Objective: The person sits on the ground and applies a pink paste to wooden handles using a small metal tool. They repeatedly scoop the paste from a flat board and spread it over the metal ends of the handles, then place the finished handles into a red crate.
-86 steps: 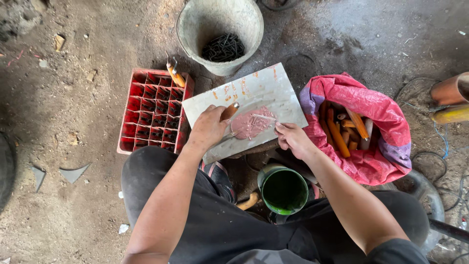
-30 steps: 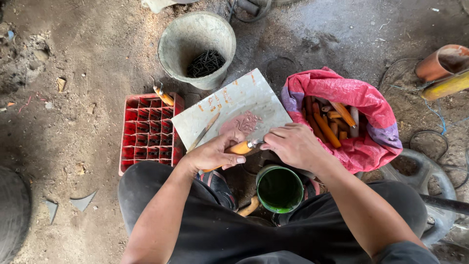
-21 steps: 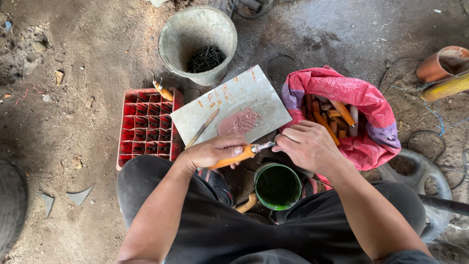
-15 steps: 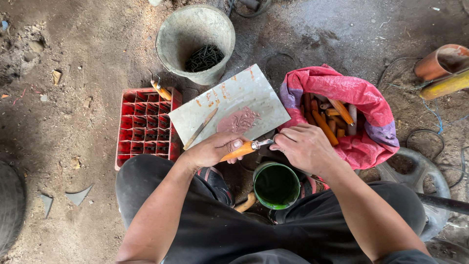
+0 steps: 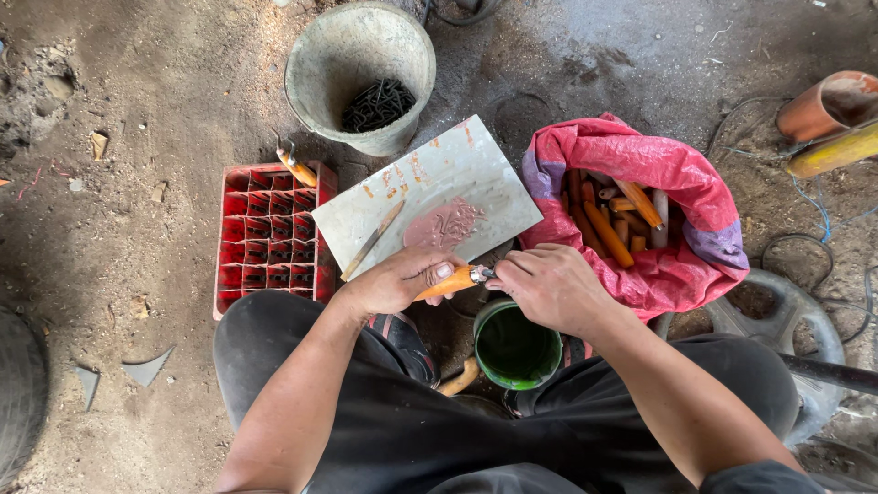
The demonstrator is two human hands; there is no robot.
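Observation:
My left hand (image 5: pixel 395 280) grips an orange tool handle (image 5: pixel 446 281) just above my lap. My right hand (image 5: pixel 546 285) pinches the small metal end (image 5: pixel 481 273) of that handle with its fingertips. Both hands hover over the near edge of a grey metal plate (image 5: pixel 476 165) that carries a smear of pinkish paste (image 5: pixel 444 223) and a thin stick (image 5: pixel 373 239). A green can (image 5: pixel 515 344) sits right below my hands, between my knees.
A pink sack (image 5: pixel 668 174) of orange handles lies to the right. A red compartment crate (image 5: pixel 267 242) stands at left, with another orange-handled tool (image 5: pixel 297 167) on its rim. A grey bucket (image 5: pixel 358 64) with dark metal pieces stands beyond the plate. Pipes (image 5: pixel 828 119) and a wheel rim (image 5: pixel 800 329) lie at right.
Almost three seconds ago both hands were on the plate at the paste. They have since drawn back toward my lap and now hold the orange handle between them, nearly still over the last second.

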